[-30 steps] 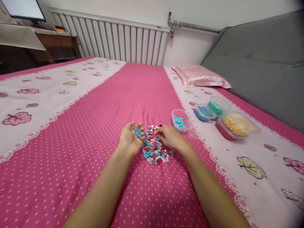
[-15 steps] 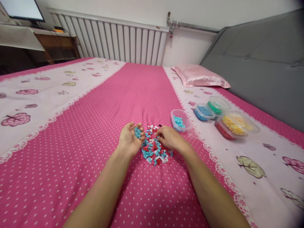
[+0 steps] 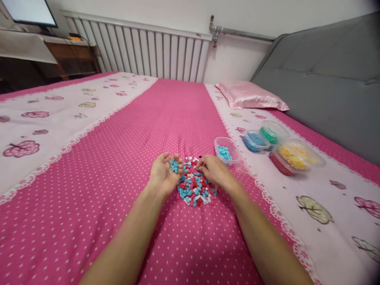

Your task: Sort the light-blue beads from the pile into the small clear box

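Cupped palm up, my left hand holds a small heap of light blue toy bricks against its fingers. Just right of it, a mixed pile of small bricks in blue, red, pink and white lies on the polka-dot bedspread. Over the pile's upper right side is my right hand, palm down, with thumb and fingertips drawn together. Whatever sits between those fingertips is too small to make out. Beyond the right hand stands a clear plastic tub partly filled with light blue bricks.
Farther right are more clear tubs: one of darker blue bricks, one of green bricks, one of yellow pieces and one of red pieces. A pink pillow lies near the grey headboard. A radiator lines the wall.
The fingers of my right hand have drawn closer together over the pile. My left hand stays cupped around its bricks, nearly in the same spot.
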The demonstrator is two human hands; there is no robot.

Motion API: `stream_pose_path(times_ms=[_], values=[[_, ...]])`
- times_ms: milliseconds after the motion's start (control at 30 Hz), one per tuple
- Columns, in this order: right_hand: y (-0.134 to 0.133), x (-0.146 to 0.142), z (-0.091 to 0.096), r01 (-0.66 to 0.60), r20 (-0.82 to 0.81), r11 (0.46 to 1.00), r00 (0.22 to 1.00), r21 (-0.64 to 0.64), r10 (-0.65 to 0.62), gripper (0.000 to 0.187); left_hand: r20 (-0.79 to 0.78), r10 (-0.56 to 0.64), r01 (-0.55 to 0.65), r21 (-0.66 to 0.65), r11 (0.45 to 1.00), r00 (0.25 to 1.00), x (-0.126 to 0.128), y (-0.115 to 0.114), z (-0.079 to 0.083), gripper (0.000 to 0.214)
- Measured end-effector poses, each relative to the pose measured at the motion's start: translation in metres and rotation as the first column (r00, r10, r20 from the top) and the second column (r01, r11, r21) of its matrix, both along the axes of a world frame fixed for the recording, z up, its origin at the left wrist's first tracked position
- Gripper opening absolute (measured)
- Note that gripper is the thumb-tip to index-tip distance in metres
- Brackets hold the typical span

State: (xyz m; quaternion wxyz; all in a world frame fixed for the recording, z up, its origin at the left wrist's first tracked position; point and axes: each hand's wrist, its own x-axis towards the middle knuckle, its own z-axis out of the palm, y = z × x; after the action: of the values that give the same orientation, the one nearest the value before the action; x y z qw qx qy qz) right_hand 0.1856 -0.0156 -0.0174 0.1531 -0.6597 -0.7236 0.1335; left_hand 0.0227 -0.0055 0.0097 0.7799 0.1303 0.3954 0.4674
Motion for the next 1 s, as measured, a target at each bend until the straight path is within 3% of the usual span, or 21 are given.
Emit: stream_pose_path(times_ms=[167,333,467,567,800,900,1000], values=[[-0.001,-0.001,0.007,0.034,-0.222,0.96,0.975,0.277,0.029,0.017,0.031,-0.029,0.03,-0.046,0.998,0.999,0.004,-0.002,0.003,0.025],[-0.01,-0.009,0.023,0.106,-0.422,0.812,0.888,0.575,0.182,0.015,0.105,-0.107,0.113,-0.052,0.992,0.989,0.005,-0.003,0.001,0.027],[-0.02,-0.014,0.032,0.214,-0.47,0.715,0.864,0.665,0.179,0.014,0.144,-0.158,0.17,-0.075,0.983,0.977,0.005,-0.003,-0.002,0.029],[-0.022,-0.015,0.034,0.221,-0.485,0.715,0.854,0.663,0.186,0.014,0.162,-0.188,0.203,-0.081,0.976,0.969,0.006,-0.003,-0.004,0.029],[-0.02,-0.016,0.031,0.0,-0.415,0.782,0.847,0.623,0.331,0.017,0.195,-0.252,0.261,-0.018,0.965,0.948,0.008,-0.003,-0.006,0.034],[-0.017,-0.015,0.029,0.009,-0.421,0.797,0.853,0.604,0.309,0.02,0.178,-0.232,0.238,-0.014,0.971,0.956,0.006,-0.003,-0.005,0.032],[-0.013,-0.011,0.023,0.023,-0.393,0.847,0.892,0.532,0.223,0.018,0.115,-0.172,0.175,-0.011,0.985,0.978,0.004,-0.003,-0.003,0.03]])
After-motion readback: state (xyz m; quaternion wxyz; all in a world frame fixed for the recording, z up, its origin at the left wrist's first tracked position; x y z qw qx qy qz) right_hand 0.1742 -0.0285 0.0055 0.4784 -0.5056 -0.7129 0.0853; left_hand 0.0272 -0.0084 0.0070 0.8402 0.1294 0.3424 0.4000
